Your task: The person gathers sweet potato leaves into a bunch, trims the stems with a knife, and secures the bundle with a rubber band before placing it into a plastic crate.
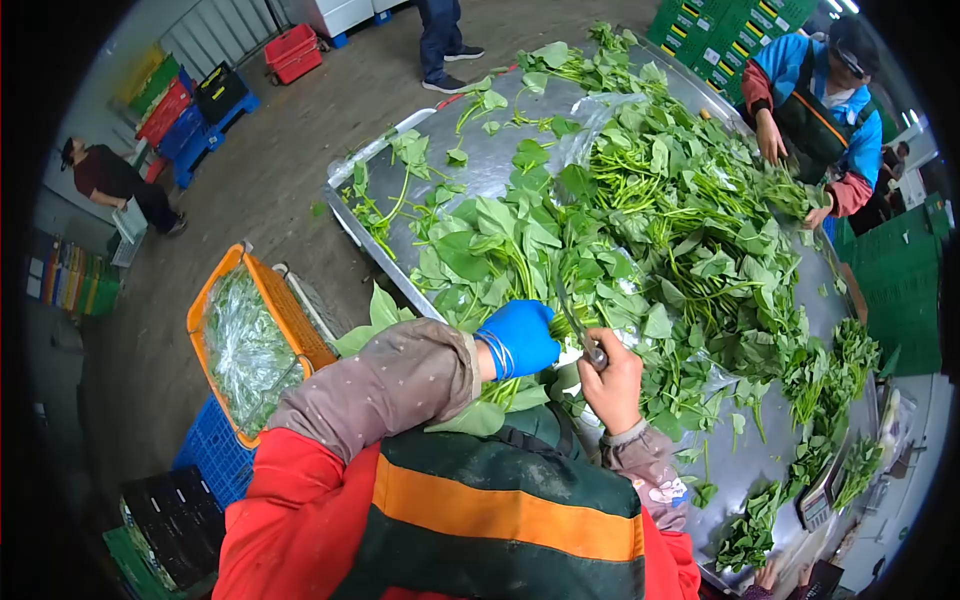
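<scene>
My left hand [520, 340], in a blue glove with rubber bands around the wrist, is closed around a bunch of leafy green stems [515, 265]. Leaves fan out beyond the fist, and a few large ones hang below it. A knife [570, 310] is gripped in my right hand [612, 378], its dark handle end showing at the thumb and its narrow blade pointing up and away. The blade lies right beside the stems at my left fist. Heaped leafy greens [700, 200] cover much of the metal table [490, 165] in front of me.
An orange crate [262, 290] with bagged greens stands at left over a blue crate [215, 450]. Across the table, a co-worker [835, 110] handles greens. A scale [818, 505] sits at the right edge, near another person's hands [775, 580]. Green crates [700, 40] are stacked behind.
</scene>
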{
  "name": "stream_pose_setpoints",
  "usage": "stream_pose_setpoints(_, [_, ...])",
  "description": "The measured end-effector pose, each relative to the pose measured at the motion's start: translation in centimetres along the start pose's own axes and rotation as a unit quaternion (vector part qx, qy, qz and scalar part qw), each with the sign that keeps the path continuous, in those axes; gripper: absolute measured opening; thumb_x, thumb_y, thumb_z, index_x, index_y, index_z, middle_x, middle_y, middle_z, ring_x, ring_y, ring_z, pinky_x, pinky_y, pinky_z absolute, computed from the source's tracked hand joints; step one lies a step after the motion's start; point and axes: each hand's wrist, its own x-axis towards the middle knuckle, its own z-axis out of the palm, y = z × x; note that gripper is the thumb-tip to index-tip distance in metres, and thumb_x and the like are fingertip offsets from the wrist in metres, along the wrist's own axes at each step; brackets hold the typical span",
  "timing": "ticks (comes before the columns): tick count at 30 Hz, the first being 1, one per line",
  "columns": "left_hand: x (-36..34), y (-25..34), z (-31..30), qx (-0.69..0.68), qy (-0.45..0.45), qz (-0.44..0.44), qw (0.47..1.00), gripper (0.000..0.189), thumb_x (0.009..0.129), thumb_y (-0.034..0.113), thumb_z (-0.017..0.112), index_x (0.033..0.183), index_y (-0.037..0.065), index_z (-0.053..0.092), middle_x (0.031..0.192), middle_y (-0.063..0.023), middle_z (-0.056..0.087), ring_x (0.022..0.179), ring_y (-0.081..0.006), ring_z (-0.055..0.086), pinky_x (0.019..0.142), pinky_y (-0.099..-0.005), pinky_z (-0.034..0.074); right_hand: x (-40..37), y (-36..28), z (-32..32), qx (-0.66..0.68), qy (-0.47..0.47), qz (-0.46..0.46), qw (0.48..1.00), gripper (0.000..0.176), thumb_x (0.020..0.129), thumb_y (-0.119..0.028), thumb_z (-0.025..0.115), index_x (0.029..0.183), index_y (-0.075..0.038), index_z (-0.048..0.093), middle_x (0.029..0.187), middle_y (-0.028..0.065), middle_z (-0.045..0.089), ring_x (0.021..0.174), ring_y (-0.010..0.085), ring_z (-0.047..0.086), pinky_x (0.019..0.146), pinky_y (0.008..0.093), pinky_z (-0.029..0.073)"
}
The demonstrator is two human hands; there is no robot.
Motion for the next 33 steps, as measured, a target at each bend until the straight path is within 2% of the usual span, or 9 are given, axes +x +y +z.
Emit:
stream_pose_setpoints(5, [-1.1,1.2,0.0,-0.036,0.034,0.020,0.999,0.026,0.068,0.026,0.063,0.085,0.005,0.063,0.074,-0.0180,0.061,0.070,-0.0381,0.058,0.061,-0.0426,0.047,0.3,5.5,0.3,0.038,-0.185,0.172,0.967,0.017,0.068,-0.015,0.057,0.072,0.001,0.061,0.062,0.0184,0.058,0.059,0.0331,0.058,0.057,0.0381,0.044])
stream_pose_setpoints(7, [-2.6,2.8,-3.3,-0.039,0.065,0.059,0.995,0.026,0.068,0.024,0.063,0.085,0.006,0.063,0.074,-0.0171,0.060,0.071,-0.0385,0.057,0.060,-0.0428,0.047,-3.0,9.7,-0.2,0.035,-0.132,0.173,0.975,0.016,0.069,-0.014,0.056,0.071,0.000,0.063,0.064,0.0149,0.061,0.059,0.0254,0.059,0.057,0.0344,0.045])
stream_pose_setpoints(11, [-1.4,1.8,-4.4,0.082,0.092,0.161,0.979,0.023,0.067,0.022,0.063,0.086,0.008,0.063,0.076,-0.0153,0.061,0.069,-0.0351,0.058,0.057,-0.0415,0.047,-3.5,8.9,-5.5,0.052,-0.188,0.312,0.930,0.038,0.069,-0.013,0.062,0.105,0.000,0.058,0.080,0.0134,0.063,0.072,0.0191,0.060,0.068,0.0297,0.047])
stream_pose_setpoints(13, [-0.3,2.9,-4.5,0.148,-0.009,0.212,0.966,0.017,0.075,0.020,0.056,0.087,0.008,0.060,0.077,-0.0150,0.061,0.067,-0.0337,0.059,0.056,-0.0409,0.047,-3.1,6.4,-5.9,-0.020,-0.056,0.056,0.997,0.058,0.067,-0.015,0.067,0.120,-0.001,0.047,0.103,0.0181,0.058,0.094,0.0242,0.057,0.082,0.0318,0.044])
stream_pose_setpoints(15, [1.2,3.5,-2.8,0.186,-0.020,0.260,0.947,0.015,0.080,0.019,0.052,0.087,0.008,0.059,0.077,-0.0149,0.061,0.065,-0.0335,0.059,0.055,-0.0410,0.047,-1.6,1.6,-7.7,0.140,-0.070,0.058,0.986,0.070,0.065,-0.015,0.070,0.127,-0.003,0.040,0.119,0.0184,0.050,0.111,0.0297,0.048,0.094,0.0344,0.037])
stream_pose_setpoints(21, [2.9,9.2,1.9,0.197,-0.039,0.310,0.929,0.073,0.076,0.014,0.052,0.140,0.012,0.017,0.060,-0.0157,0.056,0.050,-0.0314,0.056,0.045,-0.0425,0.044,-1.4,-0.9,-8.3,-0.229,-0.176,-0.022,0.957,0.029,0.065,-0.030,0.066,0.079,-0.006,0.062,0.069,0.0169,0.059,0.065,0.0366,0.056,0.059,0.0435,0.045])
stream_pose_setpoints(27, [3.3,16.8,4.4,0.309,-0.156,0.390,0.853,0.066,0.077,0.013,0.050,0.139,0.017,0.025,0.084,-0.0146,0.058,0.075,-0.0309,0.059,0.073,-0.0447,0.046,-8.2,4.9,-9.2,-0.198,-0.047,0.055,0.978,0.021,0.069,-0.027,0.061,0.076,-0.007,0.061,0.070,0.0179,0.059,0.065,0.0366,0.057,0.055,0.0448,0.044])
stream_pose_setpoints(29, [2.1,18.9,6.3,0.243,0.017,0.541,0.805,0.059,0.078,0.015,0.047,0.134,0.029,0.034,0.118,-0.0118,0.048,0.115,-0.0313,0.043,0.098,-0.0456,0.030,-11.7,7.6,-10.1,-0.143,0.108,0.033,0.983,0.018,0.070,-0.019,0.059,0.082,-0.007,0.059,0.076,0.0177,0.059,0.070,0.0357,0.057,0.059,0.0429,0.045])
stream_pose_setpoints(33, [-0.5,22.5,7.4,0.126,-0.126,0.623,0.762,0.057,0.074,0.010,0.052,0.128,0.023,0.041,0.121,-0.0098,0.046,0.114,-0.0292,0.044,0.094,-0.0419,0.035,-14.7,9.1,-19.5,-0.155,0.329,0.144,0.920,0.023,0.068,-0.002,0.055,0.091,-0.004,0.054,0.080,0.0177,0.058,0.073,0.0371,0.056,0.062,0.0420,0.044])
